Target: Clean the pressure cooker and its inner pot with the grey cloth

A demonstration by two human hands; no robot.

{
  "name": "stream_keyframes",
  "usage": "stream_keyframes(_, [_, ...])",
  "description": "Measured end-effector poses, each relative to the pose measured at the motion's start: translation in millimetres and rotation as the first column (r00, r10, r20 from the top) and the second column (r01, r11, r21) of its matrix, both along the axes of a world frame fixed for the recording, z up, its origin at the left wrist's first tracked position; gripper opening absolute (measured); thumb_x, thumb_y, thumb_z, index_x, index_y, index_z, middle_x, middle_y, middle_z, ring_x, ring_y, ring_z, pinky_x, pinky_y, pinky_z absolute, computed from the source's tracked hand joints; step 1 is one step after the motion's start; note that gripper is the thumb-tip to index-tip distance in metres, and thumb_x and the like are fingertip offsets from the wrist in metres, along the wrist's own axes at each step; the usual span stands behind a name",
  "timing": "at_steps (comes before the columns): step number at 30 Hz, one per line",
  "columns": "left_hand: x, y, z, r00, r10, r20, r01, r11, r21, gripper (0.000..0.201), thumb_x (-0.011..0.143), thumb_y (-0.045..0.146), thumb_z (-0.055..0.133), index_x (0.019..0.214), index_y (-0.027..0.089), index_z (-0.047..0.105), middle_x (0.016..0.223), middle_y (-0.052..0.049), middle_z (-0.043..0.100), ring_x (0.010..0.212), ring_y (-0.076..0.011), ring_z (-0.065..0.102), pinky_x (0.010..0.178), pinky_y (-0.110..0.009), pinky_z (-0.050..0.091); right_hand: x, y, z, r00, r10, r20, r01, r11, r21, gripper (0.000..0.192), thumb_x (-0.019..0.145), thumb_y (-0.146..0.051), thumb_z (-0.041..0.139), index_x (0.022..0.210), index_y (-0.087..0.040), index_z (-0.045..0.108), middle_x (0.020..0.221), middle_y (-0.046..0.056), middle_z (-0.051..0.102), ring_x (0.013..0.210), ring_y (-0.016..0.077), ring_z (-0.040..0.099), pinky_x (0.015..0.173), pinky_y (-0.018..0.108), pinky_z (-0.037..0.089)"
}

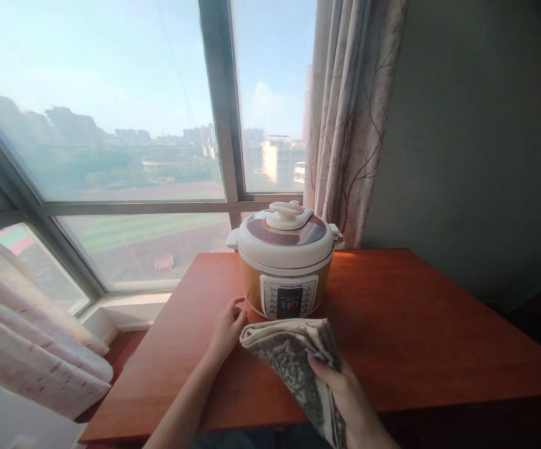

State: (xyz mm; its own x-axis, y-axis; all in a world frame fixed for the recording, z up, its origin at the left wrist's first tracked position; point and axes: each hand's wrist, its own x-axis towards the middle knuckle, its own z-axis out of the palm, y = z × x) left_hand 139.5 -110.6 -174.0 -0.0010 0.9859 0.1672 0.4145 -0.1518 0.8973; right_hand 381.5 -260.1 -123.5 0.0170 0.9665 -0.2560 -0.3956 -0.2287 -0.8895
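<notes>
A white and gold electric pressure cooker (286,249) stands upright on the wooden table, its lid on and its control panel facing me. Close to the cooker's lower left side, my left hand (228,324) rests at the tabletop, fingers loosely curved and apart, with nothing in it. Whether its fingertips touch the cooker I cannot tell. My right hand (345,386) is closed around a folded grey and cream patterned towel (293,362), thumb on top. The towel is held in front of the cooker, and its lower end hangs toward the table's near edge.
The reddish-brown table (438,330) has its near edge just before me. Behind it are a large window (134,168) and a long curtain (349,112). Another curtain (31,337) hangs at the left; a dark wall (467,137) is at the right.
</notes>
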Motion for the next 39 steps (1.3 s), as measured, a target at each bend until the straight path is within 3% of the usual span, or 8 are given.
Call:
stream_keyframes(4, [-1,0,-2.8,0.999,-0.021,0.039,0.020,1.000,0.008,0.047,0.083,0.045,0.051,0.118,0.015,0.057,0.057,0.004,0.060,0.056,-0.0194,0.059,0.060,-0.031,0.046,19,4,11.0,0.971,0.054,-0.234,-0.103,0.974,-0.203,0.045,0.079,-0.058,0.066,0.092,-0.017,0.078,0.079,0.013,0.078,0.092,0.0346,0.075,0.083,0.050,0.059])
stream_keyframes(11, [-3,-1,33.8,0.993,0.054,0.108,-0.054,0.999,0.004,0.038,0.080,0.041,0.053,0.106,0.016,0.063,0.057,0.003,0.060,0.058,-0.0201,0.060,0.059,-0.030,0.045,64,12,40.2,0.975,-0.195,-0.106,0.203,0.977,0.064,0.032,0.074,-0.052,0.074,0.086,-0.022,0.076,0.072,0.009,0.076,0.087,0.0334,0.075,0.079,0.049,0.061])
stream_keyframes(14, [-5,6,73.6,0.974,0.203,0.097,-0.215,0.967,0.135,0.031,0.080,0.038,0.052,0.100,0.018,0.066,0.062,0.002,0.060,0.066,-0.0212,0.062,0.064,-0.031,0.046,83,25,79.9,0.929,-0.369,-0.012,0.356,0.887,0.295,0.031,0.078,-0.048,0.071,0.096,-0.024,0.074,0.083,0.008,0.078,0.090,0.0302,0.075,0.079,0.045,0.062])
stream_keyframes(20, [2,34,157.7,0.941,0.284,0.185,-0.335,0.857,0.391,0.028,0.086,0.036,0.051,0.104,0.019,0.065,0.093,-0.005,0.069,0.088,-0.0223,0.064,0.079,-0.032,0.048,91,96,156.1,0.744,-0.667,-0.032,0.544,0.578,0.608,0.046,0.076,-0.043,0.076,0.116,-0.021,0.066,0.105,0.006,0.075,0.104,0.0259,0.070,0.086,0.039,0.058])
stream_keyframes(25, [20,69,193.7,0.974,0.222,0.042,-0.215,0.855,0.471,0.034,0.088,0.038,0.048,0.109,0.016,0.063,0.117,-0.013,0.067,0.113,-0.0278,0.060,0.097,-0.040,0.045,58,161,165.6,0.584,-0.706,0.401,0.057,0.529,0.847,0.022,0.080,-0.033,0.069,0.096,-0.019,0.073,0.108,0.011,0.075,0.109,0.0293,0.066,0.102,0.042,0.049])
stream_keyframes(29, [28,97,194.2,0.984,0.159,-0.084,-0.114,0.911,0.396,0.038,0.090,0.043,0.047,0.109,0.016,0.064,0.119,-0.016,0.067,0.114,-0.0313,0.059,0.102,-0.045,0.041,37,175,146.9,0.417,-0.696,0.584,-0.312,0.494,0.811,0.047,0.072,-0.014,0.064,0.118,-0.020,0.069,0.134,0.011,0.065,0.128,0.0296,0.055,0.115,0.046,0.037])
stream_keyframes(34, [24,117,187.0,0.996,0.051,-0.070,-0.027,0.952,0.303,0.039,0.090,0.048,0.049,0.106,0.017,0.067,0.107,-0.012,0.072,0.105,-0.0296,0.063,0.095,-0.041,0.045,38,168,131.8,0.265,-0.752,0.604,-0.343,0.512,0.788,0.052,0.074,-0.015,0.062,0.126,-0.017,0.065,0.142,0.014,0.057,0.138,0.0320,0.044,0.116,0.051,0.035])
stream_keyframes(39, [18,121,178.7,0.995,0.012,-0.098,0.019,0.950,0.313,0.048,0.092,0.051,0.043,0.117,0.017,0.066,0.120,-0.012,0.071,0.115,-0.0298,0.062,0.101,-0.041,0.043,41,176,138.4,0.156,-0.706,0.690,-0.325,0.623,0.711,0.057,0.077,-0.022,0.064,0.133,-0.012,0.060,0.140,0.018,0.058,0.134,0.0339,0.048,0.116,0.052,0.035])
